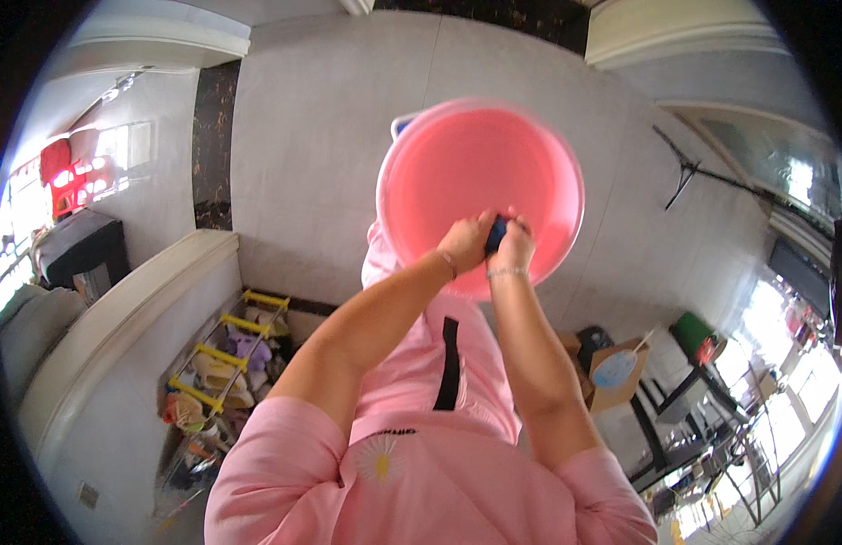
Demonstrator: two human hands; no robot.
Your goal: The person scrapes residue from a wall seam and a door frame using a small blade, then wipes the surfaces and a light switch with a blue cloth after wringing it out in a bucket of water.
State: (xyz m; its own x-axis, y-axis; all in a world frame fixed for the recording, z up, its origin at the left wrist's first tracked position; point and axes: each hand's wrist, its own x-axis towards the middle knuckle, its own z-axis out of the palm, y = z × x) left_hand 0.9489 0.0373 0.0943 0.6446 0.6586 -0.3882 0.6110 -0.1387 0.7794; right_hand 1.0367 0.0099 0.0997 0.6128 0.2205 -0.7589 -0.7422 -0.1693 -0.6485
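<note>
A large pink plastic bucket (462,170) stands in front of me, and its open mouth faces up. Over its near side, my left hand (467,240) and my right hand (515,246) are close together. Both are closed around a small dark blue bundle (496,235), mostly hidden by the fingers; what it is cannot be told for sure. A white handle (398,125) with a blue part shows at the bucket's far left rim. Inside the bucket only pink surface is visible.
Grey floor (312,136) surrounds the bucket. To the left runs a low wall (121,327) beside a yellow-tiered rack (237,323) with shoes. A black metal stand (687,170) is at right. A cardboard box (618,375) and a green container (692,332) sit lower right.
</note>
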